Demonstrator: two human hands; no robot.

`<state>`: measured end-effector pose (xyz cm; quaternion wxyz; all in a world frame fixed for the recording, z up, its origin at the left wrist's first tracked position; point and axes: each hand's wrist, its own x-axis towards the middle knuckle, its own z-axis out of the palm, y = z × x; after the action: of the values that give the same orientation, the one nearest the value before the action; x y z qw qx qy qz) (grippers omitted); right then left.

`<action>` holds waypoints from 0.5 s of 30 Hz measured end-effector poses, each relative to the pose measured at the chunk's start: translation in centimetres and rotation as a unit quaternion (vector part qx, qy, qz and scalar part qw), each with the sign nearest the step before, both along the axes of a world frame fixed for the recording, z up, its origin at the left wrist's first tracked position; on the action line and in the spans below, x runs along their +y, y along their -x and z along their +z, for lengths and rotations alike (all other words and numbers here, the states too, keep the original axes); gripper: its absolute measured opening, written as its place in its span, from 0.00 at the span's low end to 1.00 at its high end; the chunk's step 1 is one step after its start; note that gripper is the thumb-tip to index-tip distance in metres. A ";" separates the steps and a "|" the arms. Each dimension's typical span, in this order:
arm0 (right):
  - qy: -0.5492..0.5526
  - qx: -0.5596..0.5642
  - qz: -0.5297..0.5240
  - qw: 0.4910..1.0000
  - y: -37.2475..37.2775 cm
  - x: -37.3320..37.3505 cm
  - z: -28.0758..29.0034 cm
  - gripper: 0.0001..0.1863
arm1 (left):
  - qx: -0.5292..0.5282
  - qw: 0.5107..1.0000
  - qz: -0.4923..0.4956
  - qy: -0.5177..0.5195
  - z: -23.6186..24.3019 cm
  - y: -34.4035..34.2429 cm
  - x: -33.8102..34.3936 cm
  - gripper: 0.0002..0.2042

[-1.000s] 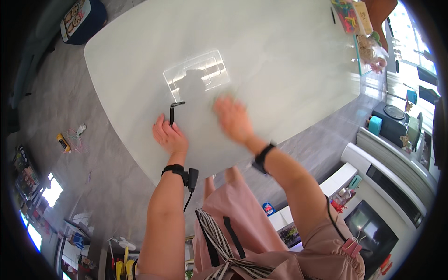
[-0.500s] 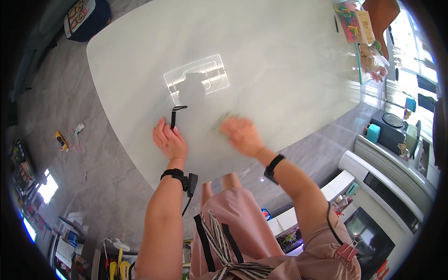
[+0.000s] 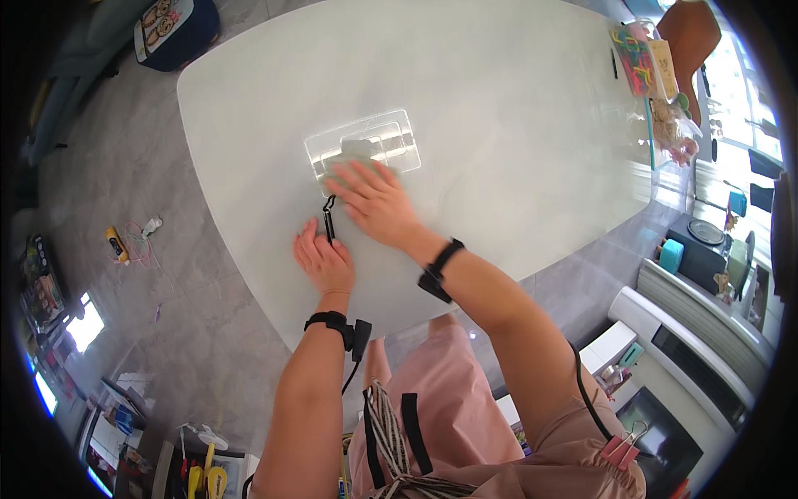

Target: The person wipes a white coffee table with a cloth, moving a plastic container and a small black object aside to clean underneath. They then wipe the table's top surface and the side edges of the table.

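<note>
On the pale glossy table (image 3: 515, 108) lies a shallow clear plastic tray (image 3: 409, 133) with stepped hollows. My right hand (image 3: 378, 204) is stretched out flat, its fingertips over the tray's near edge; a faint greenish blur shows by them, and I cannot make out whether it is a thing or a shadow. Closer to me, my left hand (image 3: 322, 259) rests on the tabletop with bent fingers. Between its thumb and forefinger is the lower end of a slim black stick-like thing (image 3: 328, 223) with a thin loop at its far end. The fingers hide that lower end.
At the table's right edge stand a box of colourful plastic pieces (image 3: 635, 62) and a bag of brownish items (image 3: 665, 125). A black pen-like stick (image 3: 614, 64) lies beside the box. On the floor are a dark blue bin (image 3: 176, 37) and a yellow tool (image 3: 116, 245) with a cord.
My right hand has swept left and away from me, from bare tabletop to the tray's near edge. The black thing's loop has narrowed and turned. The whole view has shifted slightly.
</note>
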<state>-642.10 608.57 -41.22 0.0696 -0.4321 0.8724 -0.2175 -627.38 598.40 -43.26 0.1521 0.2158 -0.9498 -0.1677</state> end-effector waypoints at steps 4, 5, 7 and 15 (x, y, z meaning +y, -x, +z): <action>0.063 0.009 0.095 0.993 2.9 -8.4 -1.2 0.28 | -0.019 1.000 -0.009 -0.007 0.2 0.3 0.4 0.08; 0.081 -0.008 0.095 0.992 3.5 -9.9 -1.2 0.28 | -0.016 1.000 -0.012 -0.007 0.3 0.1 0.4 0.08; 0.082 -0.007 0.049 0.995 6.3 -10.0 -1.1 0.29 | -0.009 1.000 -0.022 -0.009 0.2 0.9 0.4 0.09; -0.126 0.061 -0.274 0.951 13.8 20.1 -2.7 0.35 | -0.038 0.999 0.001 0.034 0.4 -0.5 -0.1 0.10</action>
<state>-655.91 628.70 -43.88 0.0075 -0.1763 0.9802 -0.0900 -626.91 598.29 -42.83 0.1233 0.2174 -0.9599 -0.1271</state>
